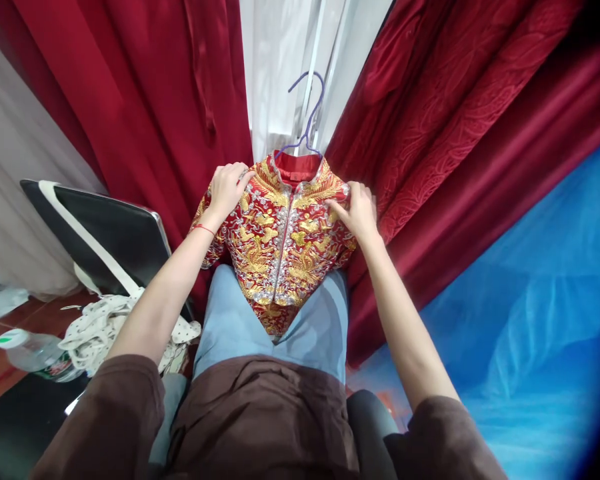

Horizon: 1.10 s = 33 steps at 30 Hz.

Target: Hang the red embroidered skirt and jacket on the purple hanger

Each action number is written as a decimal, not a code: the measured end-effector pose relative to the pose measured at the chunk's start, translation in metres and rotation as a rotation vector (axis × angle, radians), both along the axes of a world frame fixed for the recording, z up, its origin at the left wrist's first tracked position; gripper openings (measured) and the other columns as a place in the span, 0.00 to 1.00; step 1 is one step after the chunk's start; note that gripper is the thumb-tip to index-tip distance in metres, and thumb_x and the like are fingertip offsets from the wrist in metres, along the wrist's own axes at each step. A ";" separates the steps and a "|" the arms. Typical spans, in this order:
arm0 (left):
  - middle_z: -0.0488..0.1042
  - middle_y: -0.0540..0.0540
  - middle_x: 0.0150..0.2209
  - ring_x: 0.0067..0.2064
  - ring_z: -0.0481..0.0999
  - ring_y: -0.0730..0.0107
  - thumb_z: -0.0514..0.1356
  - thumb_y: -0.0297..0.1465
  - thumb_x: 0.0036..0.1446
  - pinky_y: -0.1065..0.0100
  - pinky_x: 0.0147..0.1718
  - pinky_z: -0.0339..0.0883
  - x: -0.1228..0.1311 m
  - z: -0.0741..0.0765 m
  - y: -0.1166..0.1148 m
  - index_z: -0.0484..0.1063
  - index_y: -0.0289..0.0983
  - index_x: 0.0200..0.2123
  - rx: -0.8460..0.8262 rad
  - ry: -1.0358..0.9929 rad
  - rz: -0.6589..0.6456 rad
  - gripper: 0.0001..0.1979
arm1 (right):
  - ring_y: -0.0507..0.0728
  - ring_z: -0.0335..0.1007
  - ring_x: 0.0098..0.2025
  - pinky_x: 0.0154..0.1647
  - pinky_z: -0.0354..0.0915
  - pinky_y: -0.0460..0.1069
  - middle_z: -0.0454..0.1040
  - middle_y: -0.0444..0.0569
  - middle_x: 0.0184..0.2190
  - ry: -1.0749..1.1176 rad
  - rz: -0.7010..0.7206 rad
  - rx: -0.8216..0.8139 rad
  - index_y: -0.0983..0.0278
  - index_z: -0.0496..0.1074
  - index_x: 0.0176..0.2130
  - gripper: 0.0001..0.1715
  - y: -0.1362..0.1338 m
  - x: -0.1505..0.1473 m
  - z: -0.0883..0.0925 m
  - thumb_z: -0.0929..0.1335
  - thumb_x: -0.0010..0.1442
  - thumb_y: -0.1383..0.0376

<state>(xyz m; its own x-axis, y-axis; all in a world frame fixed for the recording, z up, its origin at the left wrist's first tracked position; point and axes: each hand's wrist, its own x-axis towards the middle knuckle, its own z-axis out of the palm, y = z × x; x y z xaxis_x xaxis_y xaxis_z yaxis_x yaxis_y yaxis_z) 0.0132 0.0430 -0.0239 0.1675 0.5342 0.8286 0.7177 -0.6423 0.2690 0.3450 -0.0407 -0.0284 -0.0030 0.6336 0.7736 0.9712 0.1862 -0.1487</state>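
Note:
A red jacket (291,230) with dense gold and silver embroidery hangs upright in front of my knees, its front closed along the middle. A purple hanger (310,127) comes out of its collar, hook upward. My left hand (230,190) grips the jacket's left-side shoulder, fingers over the top. At the opposite shoulder, my right hand (359,210) holds the cloth with the thumb on the front and the fingers behind. Below the jacket's hem, more red embroidered cloth (275,319) shows between my legs.
Red curtains (170,80) hang on both sides, with white sheer fabric (275,67) between them. At left are a black panel with a white strap (115,227), a dotted white cloth (100,327) and a plastic bottle (40,353). Blue fabric (540,320) spreads at right.

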 end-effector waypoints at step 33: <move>0.73 0.40 0.30 0.41 0.72 0.51 0.50 0.50 0.65 0.62 0.36 0.55 -0.045 -0.022 -0.151 0.68 0.39 0.27 -0.286 -0.102 0.537 0.23 | 0.67 0.72 0.34 0.36 0.64 0.57 0.75 0.61 0.30 0.301 -0.540 -0.203 0.65 0.74 0.39 0.31 -0.132 0.012 -0.049 0.66 0.60 0.40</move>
<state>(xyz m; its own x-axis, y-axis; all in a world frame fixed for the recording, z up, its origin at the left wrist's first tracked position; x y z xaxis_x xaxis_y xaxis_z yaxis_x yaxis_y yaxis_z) -0.0314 -0.1083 -0.0462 -0.2594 0.7256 0.6373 0.8824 -0.0901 0.4618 0.3574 -0.1724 -0.0771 0.5551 0.6188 0.5558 0.8306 -0.3771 -0.4097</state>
